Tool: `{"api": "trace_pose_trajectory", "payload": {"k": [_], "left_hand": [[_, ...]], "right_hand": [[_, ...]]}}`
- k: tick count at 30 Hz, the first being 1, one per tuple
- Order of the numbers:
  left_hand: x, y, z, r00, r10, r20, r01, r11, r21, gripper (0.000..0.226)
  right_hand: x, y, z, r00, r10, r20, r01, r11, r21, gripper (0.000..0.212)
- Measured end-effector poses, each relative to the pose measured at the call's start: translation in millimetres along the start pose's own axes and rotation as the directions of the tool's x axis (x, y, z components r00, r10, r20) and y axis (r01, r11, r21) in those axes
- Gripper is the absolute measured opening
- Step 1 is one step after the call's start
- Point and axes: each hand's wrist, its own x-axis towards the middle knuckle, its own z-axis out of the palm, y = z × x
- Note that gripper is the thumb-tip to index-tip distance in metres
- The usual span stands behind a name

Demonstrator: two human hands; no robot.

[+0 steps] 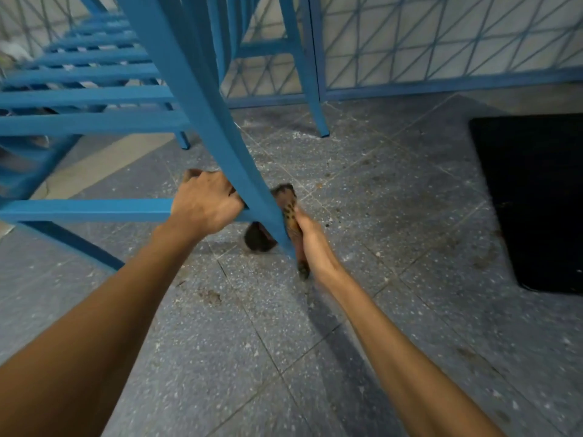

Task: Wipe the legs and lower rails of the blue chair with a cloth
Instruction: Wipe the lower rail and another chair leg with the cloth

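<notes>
The blue chair (202,99) fills the upper left, its slatted seat seen from above and one near leg (252,184) slanting down to the floor. A brown patterned cloth (288,209) is wrapped around the bottom of that leg, with a dark end showing behind it. My right hand (310,244) presses the cloth against the leg's right side. My left hand (205,206) is closed around the lower rail (88,209) where it joins the leg; a bit of cloth seems to show at its knuckles.
Speckled grey floor tiles (284,342) lie underneath, with dirt marks. A black mat (536,200) lies to the right. A blue-framed lattice panel (441,42) stands at the back, with another blue chair's legs (315,115) in front of it.
</notes>
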Motion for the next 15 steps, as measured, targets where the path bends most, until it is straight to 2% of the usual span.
{"api": "trace_pose_trajectory", "payload": {"k": [3,6,8,10,13,15], "left_hand": [[0,1,-1,1.0,0.002,0.018,-0.002,1.0,-0.002,0.058],[1,-3,5,0.999,0.04,-0.009,-0.04,0.999,0.015,0.051],[4,-7,7,0.999,0.035,0.021,-0.036,0.999,0.019,0.053],[8,-8,8,0.997,0.012,0.076,-0.013,1.0,0.016,0.052],[9,-10,9,0.994,-0.022,0.103,0.019,1.0,0.024,0.042],[9,-9,10,0.996,-0.016,0.093,0.014,1.0,0.024,0.039]], "right_hand": [[-9,-23,11,0.98,-0.19,0.064,0.189,0.982,0.021,0.054],[-16,-3,6,0.975,-0.213,0.059,0.215,0.976,-0.043,0.04],[-18,21,-1,0.988,-0.146,0.051,0.147,0.989,-0.023,0.028],[-12,46,-15,1.0,-0.029,0.003,0.029,0.999,-0.027,0.035],[-1,61,-29,0.984,0.18,0.008,-0.179,0.982,-0.062,0.05],[0,45,-27,0.976,0.215,0.034,-0.212,0.974,-0.079,0.052]]}}
